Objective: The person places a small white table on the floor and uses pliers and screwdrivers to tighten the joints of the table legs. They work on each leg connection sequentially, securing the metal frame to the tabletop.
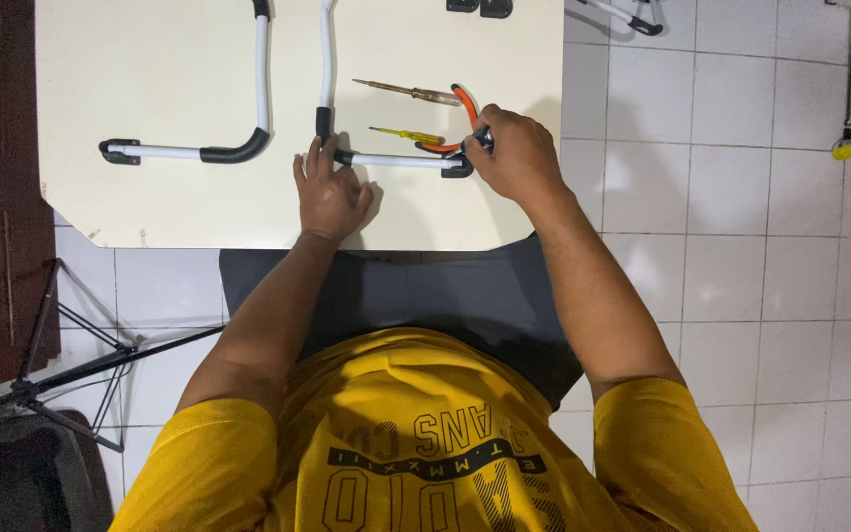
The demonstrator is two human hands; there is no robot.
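A white bent tube with black corner and end fittings (325,59) lies on the cream board (150,59). My left hand (329,192) presses flat on the tube's horizontal arm near the black corner. My right hand (514,153) is closed around the black end fitting (460,167) at the arm's right end, and its fingers also touch the orange-handled pliers (465,103) lying just behind. A yellow screwdriver (406,134) and a brown-handled screwdriver (411,92) lie beside the pliers.
A second white bent tube with black fittings (238,148) lies to the left on the board. Black parts (480,8) sit at the board's far edge. White tiled floor (741,197) surrounds it; a black stand (61,365) is at lower left.
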